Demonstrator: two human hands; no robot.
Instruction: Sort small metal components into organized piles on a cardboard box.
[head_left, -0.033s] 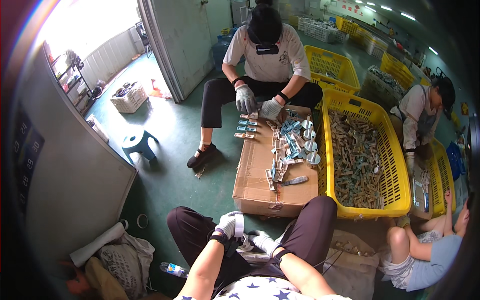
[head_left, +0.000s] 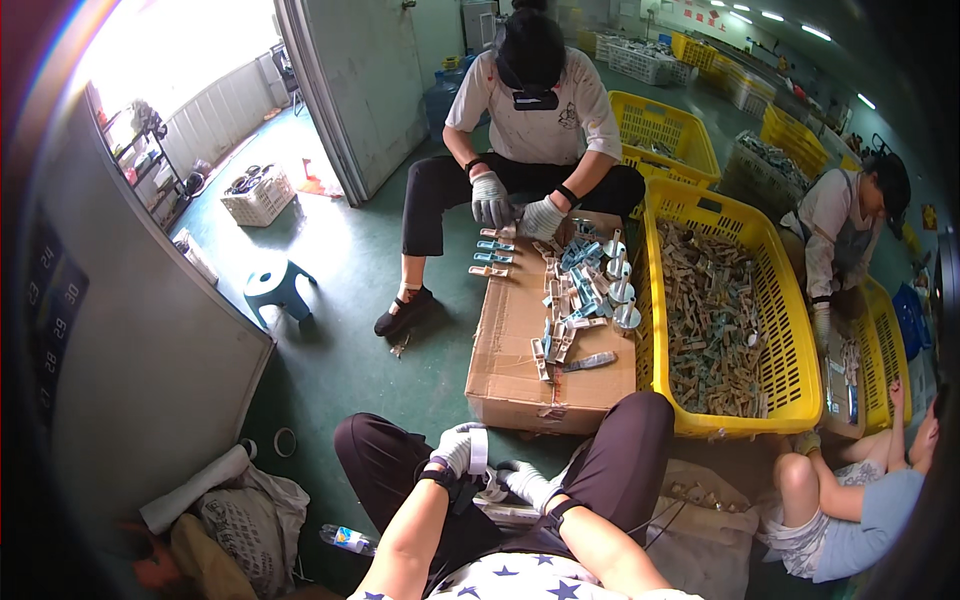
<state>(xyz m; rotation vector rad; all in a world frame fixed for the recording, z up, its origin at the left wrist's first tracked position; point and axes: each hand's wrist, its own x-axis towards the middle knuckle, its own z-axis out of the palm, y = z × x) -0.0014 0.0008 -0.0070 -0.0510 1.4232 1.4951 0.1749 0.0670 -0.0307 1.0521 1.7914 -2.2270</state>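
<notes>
Both my hands wear pale knitted gloves and rest low between my knees. My left hand (head_left: 454, 449) is closed round a white roll of tape (head_left: 479, 452). My right hand (head_left: 529, 484) lies just to its right, fingers curled in by a whitish piece that I cannot make out clearly. Beyond my knees stands a cardboard box (head_left: 505, 350). On its top lie a heap of blue and beige plastic clips (head_left: 580, 285) and a flat knife-like tool (head_left: 590, 361). Several clips (head_left: 491, 258) stick out in a row over its left edge.
Across the box a seated person (head_left: 530, 130) in gloves handles clips. A yellow crate (head_left: 795, 350) full of clips stands right of the box. Two other people (head_left: 850, 225) work at the right. A bottle (head_left: 348, 540), sacks (head_left: 250, 510) and a stool (head_left: 280, 290) are to the left.
</notes>
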